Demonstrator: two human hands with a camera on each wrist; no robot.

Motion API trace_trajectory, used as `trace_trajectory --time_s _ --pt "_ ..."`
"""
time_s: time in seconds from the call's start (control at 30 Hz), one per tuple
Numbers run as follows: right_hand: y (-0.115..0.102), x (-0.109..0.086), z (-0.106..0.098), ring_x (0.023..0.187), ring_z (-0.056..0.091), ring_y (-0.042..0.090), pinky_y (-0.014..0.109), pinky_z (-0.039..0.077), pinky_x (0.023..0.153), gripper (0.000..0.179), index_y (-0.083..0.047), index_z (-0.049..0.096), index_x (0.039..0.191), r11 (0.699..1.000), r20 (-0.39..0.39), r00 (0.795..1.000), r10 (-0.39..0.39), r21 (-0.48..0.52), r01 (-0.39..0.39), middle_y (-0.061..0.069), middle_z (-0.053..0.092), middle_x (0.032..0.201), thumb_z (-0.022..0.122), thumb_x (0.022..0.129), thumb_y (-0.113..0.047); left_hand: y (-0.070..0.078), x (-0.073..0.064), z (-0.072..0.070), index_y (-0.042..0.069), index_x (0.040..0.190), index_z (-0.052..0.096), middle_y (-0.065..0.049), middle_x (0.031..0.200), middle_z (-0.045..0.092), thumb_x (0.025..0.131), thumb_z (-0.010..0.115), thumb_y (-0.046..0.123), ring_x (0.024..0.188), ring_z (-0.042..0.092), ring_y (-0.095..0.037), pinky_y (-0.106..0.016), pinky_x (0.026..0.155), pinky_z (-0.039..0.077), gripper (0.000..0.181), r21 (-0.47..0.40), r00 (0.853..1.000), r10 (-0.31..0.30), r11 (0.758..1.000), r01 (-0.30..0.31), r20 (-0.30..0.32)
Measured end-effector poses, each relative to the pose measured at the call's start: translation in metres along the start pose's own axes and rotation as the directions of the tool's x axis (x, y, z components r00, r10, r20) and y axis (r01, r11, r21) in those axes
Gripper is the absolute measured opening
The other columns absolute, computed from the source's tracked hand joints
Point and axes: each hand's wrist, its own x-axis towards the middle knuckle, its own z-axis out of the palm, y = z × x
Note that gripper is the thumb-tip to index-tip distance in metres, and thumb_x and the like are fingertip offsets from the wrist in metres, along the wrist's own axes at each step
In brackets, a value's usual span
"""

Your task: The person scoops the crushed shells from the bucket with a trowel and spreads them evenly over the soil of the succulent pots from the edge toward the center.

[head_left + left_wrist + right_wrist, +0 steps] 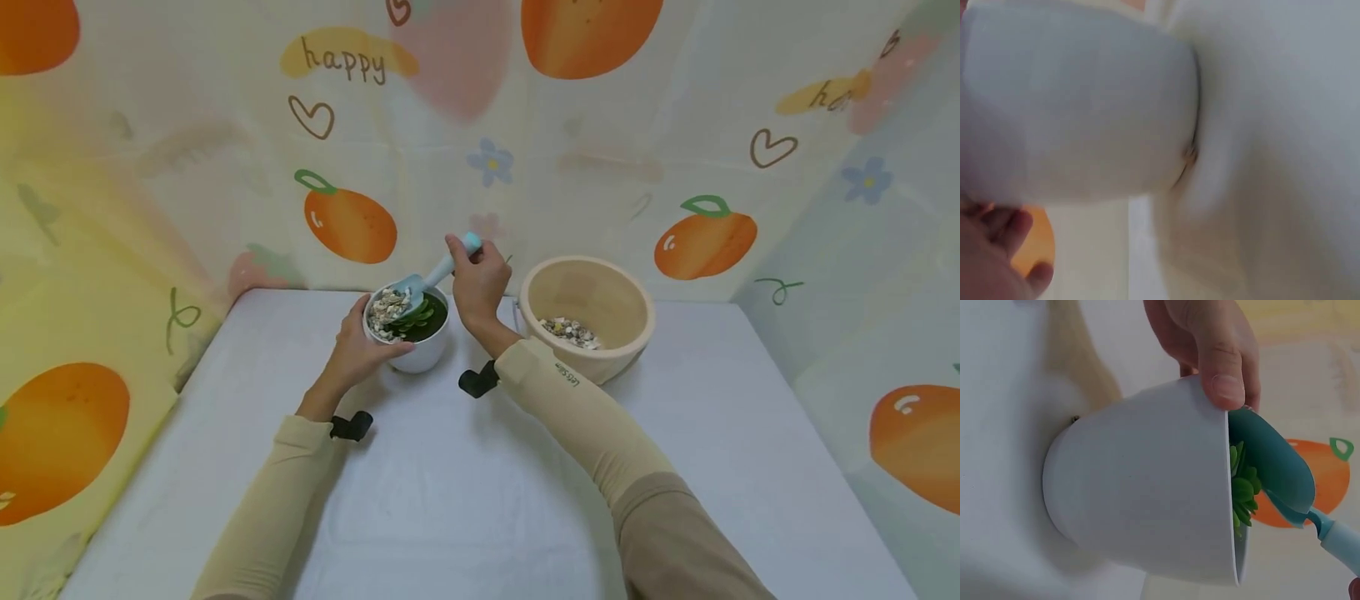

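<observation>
A white flowerpot [418, 358] stands on the table, holding a green succulent [422, 317] and pale pebbles [387, 310] heaped along its left side. My left hand [357, 350] grips the pot by its left side, thumb across the near rim. Above the pot, my right hand [482, 285] holds the handle of a light-blue hand trowel [441, 272]. The trowel's scoop slants down over the pebbles and the succulent. From the right wrist, the scoop [1279, 462] overlaps the pot's opening beside the green leaves [1244, 487]. The left wrist view shows mostly the pot's wall [1085, 106].
A large beige pot [637, 321] with mixed pebbles [572, 333] at its bottom stands right of my right hand. White cloth [450, 500] covers the table. A fruit-patterned curtain [585, 192] hangs close behind both pots.
</observation>
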Motion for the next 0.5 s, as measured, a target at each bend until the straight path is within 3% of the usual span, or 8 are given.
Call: trace_trajectory --time_s 0.17,0.27,0.5 --pt "0.004 -0.003 0.002 0.056 0.058 0.009 0.02 0.052 0.055 0.032 -0.001 0.065 0.084 1.0 -0.001 1.0 0.012 0.015 -0.012 0.015 0.067 0.069 0.071 0.089 -0.031 -0.007 0.006 -0.014 0.009 0.154 0.014 -0.019 0.155 0.025 0.073 0.085 0.029 0.143 0.025 -0.037 -0.063 0.116 0.02 0.109 -0.081 0.993 0.027 0.997 -0.017 0.117" --pt "0.006 -0.005 0.002 0.057 0.06 0.014 0.02 0.051 0.055 0.031 0.0 0.065 0.082 0.999 -0.007 1.0 0.024 0.033 -0.024 0.015 0.065 0.068 0.071 0.089 -0.03 -0.01 0.007 -0.016 0.01 0.155 0.011 -0.017 0.158 0.022 0.075 0.083 0.028 0.147 0.021 -0.036 -0.064 0.116 0.017 0.109 -0.09 0.988 0.013 0.996 0.0 0.153" --pt "0.006 -0.003 0.0 0.056 0.06 0.015 0.02 0.049 0.053 0.031 0.0 0.065 0.083 0.999 -0.02 1.0 0.016 0.037 -0.016 0.014 0.065 0.066 0.071 0.09 -0.03 -0.01 0.005 -0.006 0.011 0.155 0.013 -0.016 0.158 0.023 0.075 0.084 0.028 0.147 0.019 -0.035 -0.063 0.117 0.016 0.108 -0.13 0.995 -0.007 0.991 0.019 0.095"
